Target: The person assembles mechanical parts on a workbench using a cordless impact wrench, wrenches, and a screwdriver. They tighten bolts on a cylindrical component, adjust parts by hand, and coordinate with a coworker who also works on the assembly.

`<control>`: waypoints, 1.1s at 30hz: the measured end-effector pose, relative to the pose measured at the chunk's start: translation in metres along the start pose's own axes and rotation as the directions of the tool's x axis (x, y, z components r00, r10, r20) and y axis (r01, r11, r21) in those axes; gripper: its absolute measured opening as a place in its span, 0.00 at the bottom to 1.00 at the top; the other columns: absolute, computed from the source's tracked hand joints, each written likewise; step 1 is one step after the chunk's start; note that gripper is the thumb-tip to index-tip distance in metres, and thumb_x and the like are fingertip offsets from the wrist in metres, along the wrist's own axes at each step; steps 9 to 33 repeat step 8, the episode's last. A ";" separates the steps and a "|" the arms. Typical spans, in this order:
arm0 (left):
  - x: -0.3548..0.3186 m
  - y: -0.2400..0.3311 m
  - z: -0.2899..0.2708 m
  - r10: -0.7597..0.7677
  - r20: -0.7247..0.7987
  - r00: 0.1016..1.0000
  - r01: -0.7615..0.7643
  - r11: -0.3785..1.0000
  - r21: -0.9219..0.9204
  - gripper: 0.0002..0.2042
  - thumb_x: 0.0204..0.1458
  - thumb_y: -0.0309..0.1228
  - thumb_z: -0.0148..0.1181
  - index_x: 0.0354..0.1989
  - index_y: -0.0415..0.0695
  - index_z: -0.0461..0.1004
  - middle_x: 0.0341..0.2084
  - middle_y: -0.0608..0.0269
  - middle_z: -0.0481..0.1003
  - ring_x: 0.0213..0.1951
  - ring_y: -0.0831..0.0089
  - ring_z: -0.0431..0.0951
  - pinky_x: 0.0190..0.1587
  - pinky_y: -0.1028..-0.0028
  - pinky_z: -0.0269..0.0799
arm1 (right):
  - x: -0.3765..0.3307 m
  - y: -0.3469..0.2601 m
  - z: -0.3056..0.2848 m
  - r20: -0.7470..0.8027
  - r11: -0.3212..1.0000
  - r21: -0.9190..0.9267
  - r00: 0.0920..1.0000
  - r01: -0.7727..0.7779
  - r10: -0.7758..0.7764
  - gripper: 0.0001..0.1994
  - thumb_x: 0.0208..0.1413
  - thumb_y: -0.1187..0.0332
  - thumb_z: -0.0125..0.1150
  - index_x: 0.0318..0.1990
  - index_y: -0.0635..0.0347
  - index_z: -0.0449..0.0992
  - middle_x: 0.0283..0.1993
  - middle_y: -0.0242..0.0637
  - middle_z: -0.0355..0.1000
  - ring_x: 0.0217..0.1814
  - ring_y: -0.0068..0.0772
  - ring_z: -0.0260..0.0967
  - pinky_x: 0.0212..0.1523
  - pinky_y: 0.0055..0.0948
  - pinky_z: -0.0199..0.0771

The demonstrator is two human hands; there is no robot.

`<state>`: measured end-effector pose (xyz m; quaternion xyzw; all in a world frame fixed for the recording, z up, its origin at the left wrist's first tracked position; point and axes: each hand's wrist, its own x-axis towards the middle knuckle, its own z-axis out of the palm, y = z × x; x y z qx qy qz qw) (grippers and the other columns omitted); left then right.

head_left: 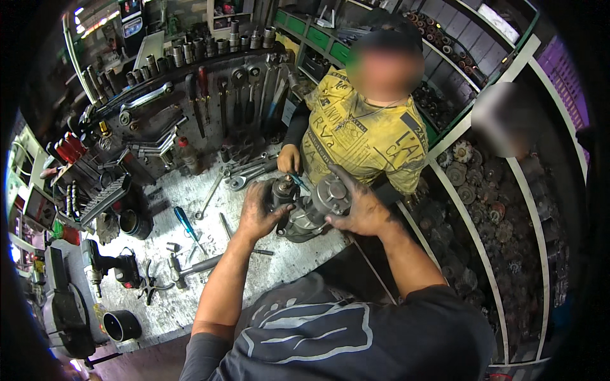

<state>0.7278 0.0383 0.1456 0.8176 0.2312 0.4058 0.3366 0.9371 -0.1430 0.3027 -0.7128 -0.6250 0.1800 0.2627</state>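
Observation:
A grey starter motor (330, 194), with its round end cap turned up, stands at the right front corner of the workbench. My left hand (255, 213) is closed round the black cylinder (284, 192) on its left side. On the other side, my right hand (361, 209) wraps the main housing, thumb low and fingers over the top. Across from me, a co-worker's hand (289, 159) is close to the cylinder's upper end. Beside that hand lies a thin teal-handled tool (298, 181); whether it is gripped I cannot tell.
On the workbench (159, 190) lie a blue screwdriver (184, 221), a hammer (197, 267), pliers (150, 286) and several wrenches. A cordless impact wrench (111, 268) and a metal ring (122, 325) sit left. Sockets (210, 46) line the rack behind. Parts shelves (476, 190) stand right.

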 end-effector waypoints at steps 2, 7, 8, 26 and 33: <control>-0.013 0.010 0.000 0.010 -0.047 0.999 -0.007 0.998 0.067 0.38 0.43 0.43 0.83 0.61 0.36 0.74 0.50 0.42 0.78 0.54 0.40 0.75 0.62 0.49 0.70 | 0.010 0.003 -0.012 0.059 0.998 -0.070 0.998 0.002 0.002 0.56 0.44 0.68 0.80 0.82 0.56 0.54 0.73 0.57 0.68 0.76 0.57 0.66 0.76 0.44 0.65; -0.039 0.023 0.005 -0.063 -0.124 0.990 0.070 0.996 0.047 0.37 0.47 0.38 0.81 0.64 0.38 0.71 0.55 0.41 0.76 0.57 0.42 0.75 0.64 0.51 0.69 | 0.024 0.022 -0.029 0.212 0.996 0.062 0.974 0.069 -0.081 0.58 0.45 0.70 0.80 0.84 0.55 0.48 0.77 0.51 0.65 0.81 0.49 0.61 0.81 0.40 0.58; -0.062 0.019 -0.006 -0.089 -0.155 0.984 0.102 0.992 0.078 0.37 0.47 0.38 0.81 0.64 0.38 0.71 0.55 0.41 0.76 0.57 0.42 0.75 0.64 0.51 0.69 | 0.029 0.027 -0.024 0.252 0.998 -0.008 0.965 -0.069 0.069 0.58 0.49 0.68 0.79 0.85 0.46 0.47 0.79 0.47 0.64 0.84 0.47 0.57 0.83 0.39 0.54; -0.062 0.019 -0.006 -0.089 -0.155 0.984 0.102 0.992 0.078 0.37 0.47 0.38 0.81 0.64 0.38 0.71 0.55 0.41 0.76 0.57 0.42 0.75 0.64 0.51 0.69 | 0.029 0.027 -0.024 0.252 0.998 -0.008 0.965 -0.069 0.069 0.58 0.49 0.68 0.79 0.85 0.46 0.47 0.79 0.47 0.64 0.84 0.47 0.57 0.83 0.39 0.54; -0.062 0.019 -0.006 -0.089 -0.155 0.984 0.102 0.992 0.078 0.37 0.47 0.38 0.81 0.64 0.38 0.71 0.55 0.41 0.76 0.57 0.42 0.75 0.64 0.51 0.69 | 0.029 0.027 -0.024 0.252 0.998 -0.008 0.965 -0.069 0.069 0.58 0.49 0.68 0.79 0.85 0.46 0.47 0.79 0.47 0.64 0.84 0.47 0.57 0.83 0.39 0.54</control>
